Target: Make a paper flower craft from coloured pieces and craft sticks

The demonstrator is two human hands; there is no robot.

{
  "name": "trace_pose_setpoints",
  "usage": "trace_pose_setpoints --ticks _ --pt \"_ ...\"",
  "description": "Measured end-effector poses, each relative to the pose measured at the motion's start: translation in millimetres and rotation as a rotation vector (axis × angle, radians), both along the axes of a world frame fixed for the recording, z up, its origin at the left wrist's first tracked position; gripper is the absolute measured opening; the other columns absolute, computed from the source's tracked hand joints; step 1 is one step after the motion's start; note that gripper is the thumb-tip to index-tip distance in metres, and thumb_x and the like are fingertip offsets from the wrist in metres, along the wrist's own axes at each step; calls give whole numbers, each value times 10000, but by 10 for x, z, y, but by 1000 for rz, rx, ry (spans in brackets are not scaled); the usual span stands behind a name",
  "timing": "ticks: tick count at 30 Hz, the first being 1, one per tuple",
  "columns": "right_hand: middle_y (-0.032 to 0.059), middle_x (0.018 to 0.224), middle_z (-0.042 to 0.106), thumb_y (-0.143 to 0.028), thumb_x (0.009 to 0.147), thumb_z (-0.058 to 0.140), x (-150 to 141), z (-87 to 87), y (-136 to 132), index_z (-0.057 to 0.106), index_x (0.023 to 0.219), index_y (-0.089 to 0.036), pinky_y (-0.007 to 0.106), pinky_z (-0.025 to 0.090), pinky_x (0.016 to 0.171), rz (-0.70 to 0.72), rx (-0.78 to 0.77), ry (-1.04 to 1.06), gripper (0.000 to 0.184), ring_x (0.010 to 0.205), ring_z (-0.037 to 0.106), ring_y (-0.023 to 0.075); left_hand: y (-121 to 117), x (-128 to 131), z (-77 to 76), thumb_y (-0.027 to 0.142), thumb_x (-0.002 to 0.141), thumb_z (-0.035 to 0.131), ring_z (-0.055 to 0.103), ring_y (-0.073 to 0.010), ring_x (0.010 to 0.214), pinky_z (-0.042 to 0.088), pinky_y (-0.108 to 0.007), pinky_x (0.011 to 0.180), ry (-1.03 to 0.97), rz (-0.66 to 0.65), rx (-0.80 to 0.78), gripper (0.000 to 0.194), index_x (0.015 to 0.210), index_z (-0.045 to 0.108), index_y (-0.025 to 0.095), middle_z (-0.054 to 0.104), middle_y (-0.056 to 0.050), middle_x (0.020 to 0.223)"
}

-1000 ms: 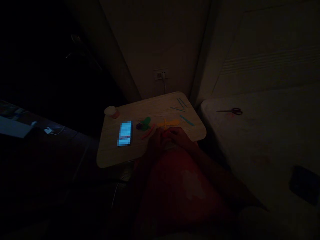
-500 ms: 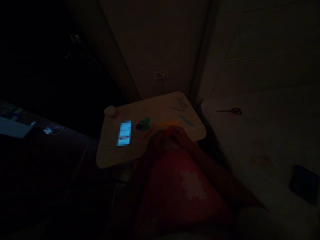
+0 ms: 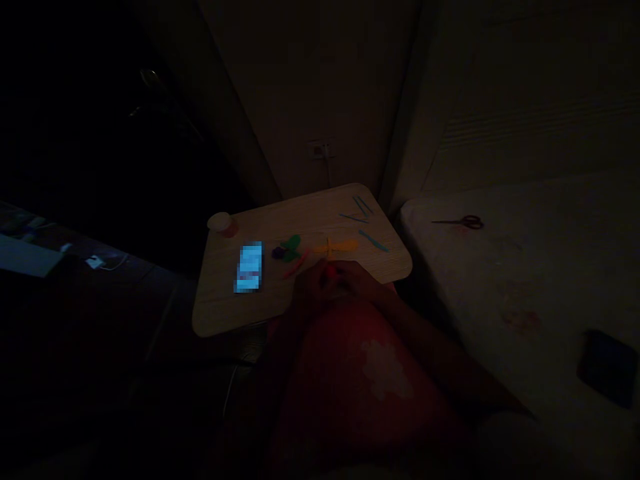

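Note:
Close together at the table's near edge, my left hand (image 3: 311,285) and my right hand (image 3: 359,280) are closed around a small red lump of what looks like modelling clay (image 3: 331,272). Just beyond my fingers lies a yellow clay piece shaped like a small sword (image 3: 340,246). To the left are a pink-red strip (image 3: 296,265), a green leafy clay shape (image 3: 294,245) and a dark purple lump (image 3: 278,253) touching it. Dim light hides the detail of my fingertips.
The small wooden table (image 3: 220,317) also bears a lit phone (image 3: 249,267), a tub (image 3: 223,225), thin sticks (image 3: 354,218) and a blue-green modelling tool (image 3: 373,241). Scissors (image 3: 470,222) and a dark object (image 3: 609,367) lie on the pale surface at right. A wall socket (image 3: 321,149) is behind.
My right hand has turned and drawn down closer to my left hand. The red lump now shows between the hands, slightly lower, and more of the yellow piece is uncovered.

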State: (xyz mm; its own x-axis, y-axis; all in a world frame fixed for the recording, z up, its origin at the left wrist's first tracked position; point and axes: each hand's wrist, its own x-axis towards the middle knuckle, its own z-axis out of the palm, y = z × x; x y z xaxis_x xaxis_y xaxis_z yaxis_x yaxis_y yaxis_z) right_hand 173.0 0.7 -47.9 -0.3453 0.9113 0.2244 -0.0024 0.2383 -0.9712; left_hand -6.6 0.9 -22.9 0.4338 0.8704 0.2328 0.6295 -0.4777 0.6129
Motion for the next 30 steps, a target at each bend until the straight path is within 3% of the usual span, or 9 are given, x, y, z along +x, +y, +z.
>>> trace_pose_setpoints --ticks 4,10,13,16,19,25,30 --pt "67 1084 769 -298 794 568 10 32 -13 773 1030 -179 389 470 1000 59 -52 75 334 1025 661 257 30 -24 -51 417 957 554 638 -200 768 464 -306 710 15 -3 3 252 1011 658 194 707 -45 864" --pt "58 921 752 -442 903 606 -22 87 -41 755 922 -146 314 499 828 41 -101 18 332 837 639 195 42 -54 -79 389 976 467 691 -238 865 508 -341 775 1 -87 -20 318 1056 706 195 760 -87 979" --pt "39 860 731 -469 868 680 -51 88 -48 741 894 -144 278 483 738 16 -89 -76 332 776 611 173 42 -61 -77 350 958 477 690 -233 815 500 -332 738 5 -114 -50 281 978 711 198 760 -77 926" --pt "29 817 715 -456 862 694 -58 87 -46 739 863 -144 263 466 702 -14 -91 -113 315 755 600 166 47 -48 -76 323 947 493 685 -239 852 497 -343 768 -10 -94 -20 232 971 685 195 750 -80 949" --pt "47 865 740 -472 880 679 -40 81 -31 764 888 -150 284 490 760 -24 -118 -13 333 803 633 180 44 -27 -68 361 983 474 651 -218 817 477 -334 761 -30 -60 12 231 975 636 196 712 -74 911" --pt "33 798 727 -511 807 760 -7 30 7 776 842 -160 285 494 714 -90 -237 135 354 732 618 166 11 -37 -37 417 898 635 519 -168 712 403 -293 661 -113 -92 2 232 938 537 211 586 -12 823" --pt "29 760 717 -585 817 724 -17 15 -19 783 849 -162 294 480 691 -123 -203 76 428 702 604 172 27 -46 -39 466 981 516 506 -163 735 403 -290 673 -205 -50 -58 261 914 529 214 564 -2 803"
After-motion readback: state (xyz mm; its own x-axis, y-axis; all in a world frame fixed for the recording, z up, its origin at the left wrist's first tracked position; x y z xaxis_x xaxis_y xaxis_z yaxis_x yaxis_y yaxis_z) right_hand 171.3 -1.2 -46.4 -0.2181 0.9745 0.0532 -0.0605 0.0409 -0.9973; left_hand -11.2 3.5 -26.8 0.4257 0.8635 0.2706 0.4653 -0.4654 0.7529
